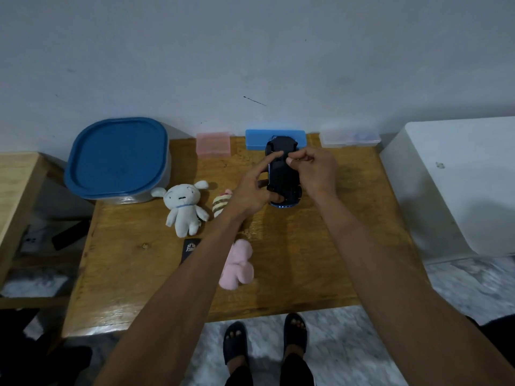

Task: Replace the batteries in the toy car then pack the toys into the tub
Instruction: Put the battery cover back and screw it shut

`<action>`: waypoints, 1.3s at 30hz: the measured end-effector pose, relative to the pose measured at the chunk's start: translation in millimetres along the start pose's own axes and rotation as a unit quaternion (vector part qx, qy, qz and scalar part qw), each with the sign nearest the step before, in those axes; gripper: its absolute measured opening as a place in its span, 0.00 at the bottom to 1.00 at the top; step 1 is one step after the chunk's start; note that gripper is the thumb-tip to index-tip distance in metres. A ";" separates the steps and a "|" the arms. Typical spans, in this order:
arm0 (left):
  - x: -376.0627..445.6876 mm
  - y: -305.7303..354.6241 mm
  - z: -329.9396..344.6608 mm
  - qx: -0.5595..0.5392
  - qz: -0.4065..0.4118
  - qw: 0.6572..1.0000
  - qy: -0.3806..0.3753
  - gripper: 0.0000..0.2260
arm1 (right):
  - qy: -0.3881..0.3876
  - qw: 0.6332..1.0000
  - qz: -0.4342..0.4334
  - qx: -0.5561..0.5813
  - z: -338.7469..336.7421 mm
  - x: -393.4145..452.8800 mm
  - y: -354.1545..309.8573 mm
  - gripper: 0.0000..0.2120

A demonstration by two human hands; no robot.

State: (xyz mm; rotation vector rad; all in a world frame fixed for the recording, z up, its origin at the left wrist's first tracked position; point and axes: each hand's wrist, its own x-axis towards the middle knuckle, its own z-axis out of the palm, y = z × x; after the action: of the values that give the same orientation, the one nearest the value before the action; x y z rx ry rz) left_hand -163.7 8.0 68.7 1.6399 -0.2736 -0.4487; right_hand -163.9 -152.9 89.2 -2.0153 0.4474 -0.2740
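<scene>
The toy car (283, 178) lies upside down on the wooden table (133, 263), its dark underside up and a blue edge showing at the near end. My left hand (255, 190) grips the car's left side, thumb at the near end and forefinger across the underside. My right hand (315, 169) pinches at the car's underside with thumb and fingers; whether it holds a small part is hidden. The tub (117, 160), grey with a blue lid on, stands at the table's far left corner. A white plush dog (184, 208), a striped plush (221, 203) and a pink plush (238, 264) lie on the table.
Along the wall stand a pink box (213, 144), a blue box (257, 139) and a clear box (349, 138). A small black card (191, 247) lies near the white dog. A white appliance (457, 185) is on the right and a wooden shelf (16, 188) on the left.
</scene>
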 end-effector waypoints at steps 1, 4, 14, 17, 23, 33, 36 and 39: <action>-0.6 0.3 0.5 -0.002 0.001 1.000 0.002 0.43 | 0.000 1.000 0.006 0.005 -0.3 -0.6 -1.1 0.03; -0.4 0.0 1.5 -0.003 0.005 1.000 0.002 0.41 | 0.002 0.998 0.045 0.037 -0.6 0.3 -4.3 0.04; 3.3 2.6 6.7 -0.025 -0.006 1.000 0.004 0.42 | 0.067 0.990 0.115 0.050 -15.3 -2.8 11.4 0.12; 4.3 0.8 10.1 -0.025 -0.006 1.000 0.008 0.42 | 0.078 0.983 0.167 -0.013 -29.1 -12.4 39.3 0.07; 6.3 -3.6 18.2 -0.023 -0.017 1.000 -0.003 0.41 | 0.049 0.951 0.255 -0.166 -50.7 -45.5 94.8 0.06; 1.4 -15.4 27.8 -0.030 -0.036 0.999 -0.020 0.42 | -0.010 0.948 0.216 -0.233 -52.8 -74.9 120.9 0.09; -2.2 -17.0 28.2 -0.033 -0.042 0.998 -0.019 0.41 | -0.009 0.948 0.221 -0.229 -50.6 -72.2 121.2 0.08; -5.6 -17.1 26.6 -0.056 -0.058 0.997 -0.014 0.42 | 0.048 0.959 0.243 -0.138 -50.9 -61.9 107.6 0.08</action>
State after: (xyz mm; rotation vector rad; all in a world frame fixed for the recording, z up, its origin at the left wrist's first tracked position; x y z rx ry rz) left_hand -181.9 -11.2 50.6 1.5461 -0.1717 -0.5667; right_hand -260.1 -212.6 17.4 -2.0862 1.0698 -0.0030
